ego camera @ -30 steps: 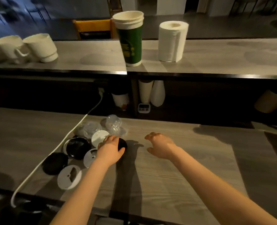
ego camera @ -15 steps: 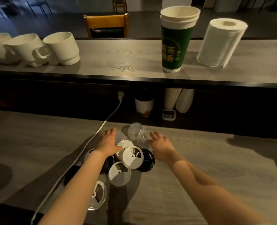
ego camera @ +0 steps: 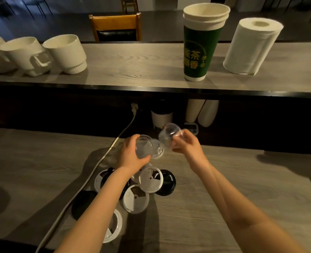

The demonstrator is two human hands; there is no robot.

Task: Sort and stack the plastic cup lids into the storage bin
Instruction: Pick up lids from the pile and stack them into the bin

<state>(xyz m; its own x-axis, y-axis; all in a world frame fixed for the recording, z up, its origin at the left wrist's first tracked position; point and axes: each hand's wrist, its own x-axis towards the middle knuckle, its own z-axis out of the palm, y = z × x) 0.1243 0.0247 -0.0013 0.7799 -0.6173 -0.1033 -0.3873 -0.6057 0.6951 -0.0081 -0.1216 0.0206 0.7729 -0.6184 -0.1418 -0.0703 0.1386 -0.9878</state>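
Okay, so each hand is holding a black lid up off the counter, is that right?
Not quite: the held lids are clear, not black. The head view shows the left hand gripping one clear dome lid and the right hand gripping another clear lid, both up off the counter. The black lid lies on the counter.

The left hand (ego camera: pixel 132 155) gripped a clear dome lid (ego camera: pixel 148 149), fingers curled round it. The right hand (ego camera: pixel 186 146) held a second clear lid (ego camera: pixel 169 133) just beside it; whether the two lids touched was unclear. Beneath the left wrist, flat lids lay clustered on the wooden counter (ego camera: pixel 224 198), a white lid (ego camera: pixel 150 180) overlapping a black lid (ego camera: pixel 168 182). A white cable (ego camera: pixel 96 165) ran left of the left hand. Beyond both hands a raised shelf (ego camera: pixel 132 70) bore a green paper cup (ego camera: pixel 200 52), a paper towel roll (ego camera: pixel 249 48) and white mugs (ego camera: pixel 67 53).
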